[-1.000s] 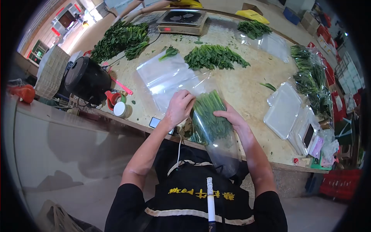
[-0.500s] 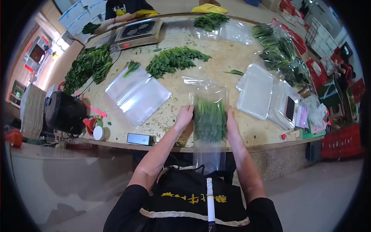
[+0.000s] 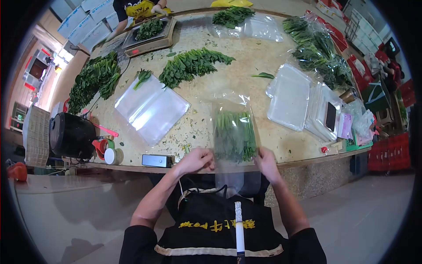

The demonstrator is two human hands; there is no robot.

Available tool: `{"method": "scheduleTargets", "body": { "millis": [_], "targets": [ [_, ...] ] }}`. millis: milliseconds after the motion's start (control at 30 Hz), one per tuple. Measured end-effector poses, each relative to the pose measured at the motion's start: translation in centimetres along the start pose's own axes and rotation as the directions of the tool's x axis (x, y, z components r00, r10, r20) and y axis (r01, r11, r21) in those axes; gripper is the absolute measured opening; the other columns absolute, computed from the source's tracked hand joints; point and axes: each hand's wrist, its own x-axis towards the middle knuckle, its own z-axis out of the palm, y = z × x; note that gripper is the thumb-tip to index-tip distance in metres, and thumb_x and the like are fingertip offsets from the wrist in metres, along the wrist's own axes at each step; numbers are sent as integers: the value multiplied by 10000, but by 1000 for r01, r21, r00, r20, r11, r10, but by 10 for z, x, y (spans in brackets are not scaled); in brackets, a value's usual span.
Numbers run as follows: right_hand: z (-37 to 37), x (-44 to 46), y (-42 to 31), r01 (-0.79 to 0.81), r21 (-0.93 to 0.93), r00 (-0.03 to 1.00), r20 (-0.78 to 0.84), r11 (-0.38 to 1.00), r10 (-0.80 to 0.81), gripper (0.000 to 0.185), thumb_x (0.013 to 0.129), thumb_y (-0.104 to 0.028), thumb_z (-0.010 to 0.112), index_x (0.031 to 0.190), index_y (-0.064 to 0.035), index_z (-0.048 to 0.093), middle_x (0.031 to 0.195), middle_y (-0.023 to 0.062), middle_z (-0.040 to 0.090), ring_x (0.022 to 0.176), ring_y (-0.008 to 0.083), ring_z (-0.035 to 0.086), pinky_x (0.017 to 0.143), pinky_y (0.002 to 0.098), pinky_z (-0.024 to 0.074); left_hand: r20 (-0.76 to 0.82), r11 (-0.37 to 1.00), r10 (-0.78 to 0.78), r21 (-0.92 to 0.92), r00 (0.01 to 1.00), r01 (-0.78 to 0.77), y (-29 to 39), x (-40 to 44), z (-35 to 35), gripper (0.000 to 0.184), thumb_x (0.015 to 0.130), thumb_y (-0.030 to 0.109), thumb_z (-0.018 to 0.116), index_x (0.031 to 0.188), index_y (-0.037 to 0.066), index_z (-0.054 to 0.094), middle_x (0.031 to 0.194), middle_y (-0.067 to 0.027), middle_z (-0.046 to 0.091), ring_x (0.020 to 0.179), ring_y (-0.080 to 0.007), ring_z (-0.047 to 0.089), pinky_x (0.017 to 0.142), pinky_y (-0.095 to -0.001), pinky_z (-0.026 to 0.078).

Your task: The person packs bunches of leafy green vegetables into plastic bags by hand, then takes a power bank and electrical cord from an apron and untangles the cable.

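A clear plastic bag [image 3: 236,134] filled with green leafy stems lies at the table's front edge, its lower end hanging over the edge. At the bag's left side is my left hand [image 3: 198,160], its fingers curled in. My right hand [image 3: 266,161] pinches at the bag's right edge near the lower end of the greens. Flat clear bags [image 3: 151,110] are stacked to the left, with a small sprig [image 3: 142,78] on their corner. Behind them lies a loose heap of greens [image 3: 193,64].
A scale [image 3: 149,40] holds greens near a co-worker's hand [image 3: 159,9]. More greens [image 3: 94,79] lie left, by a black pot [image 3: 71,135]. A small device [image 3: 156,160] sits at the front edge. Right are trays [image 3: 290,97], a phone [image 3: 330,115] and bagged greens [image 3: 318,53].
The bag of greens has gone from tilted in my hands to lying straight on the table. Both hands have moved down its sides toward me. Greens have appeared on the scale.
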Motion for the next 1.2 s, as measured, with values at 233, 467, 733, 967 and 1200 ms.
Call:
{"method": "scheduleTargets", "body": {
  "millis": [233,467,733,967,1200],
  "targets": [
    [-45,81,-123,126,-118,937,-311,985,-157,308,1008,-267,610,1114,21,643,879,90,680,723,156,618,663,331,523,-288,919,188,-286,939,-272,113,15,-30,186,977,158,590,892,20,680,787,-46,654,734,-129,624,731,-307,521],
    [-113,45,-293,503,-26,840,-222,864,-496,392,948,-205,713,1267,-26,571,1163,93,648,834,170,624,745,311,535,-435,583,529,-438,729,-685,181,-11,-63,156,1013,177,570,993,26,602,770,-46,570,709,-147,549,739,-335,508],
    [-112,34,-324,684,-581,612,130,441,-780,511,842,-142,793,1293,-51,569,1294,142,608,906,258,696,756,369,587,-376,723,400,-431,836,-540,145,13,-47,193,1054,170,533,963,25,622,732,-43,609,706,-169,634,947,-403,527],
    [-219,0,-414,765,-322,355,-513,558,-782,97,968,-52,691,1064,-35,704,921,40,728,810,97,690,673,230,526,-575,677,369,-371,730,-635,163,-19,-80,199,1031,144,521,940,-5,614,696,-35,546,751,-167,607,924,-354,513],
    [-159,49,-297,629,-406,640,-215,663,-738,204,819,71,633,988,-29,687,917,47,673,819,137,640,754,286,517,-678,662,434,-206,593,-720,178,-73,-95,205,1011,119,549,884,-26,620,670,-57,551,635,-153,546,701,-293,492]
  ]
}}
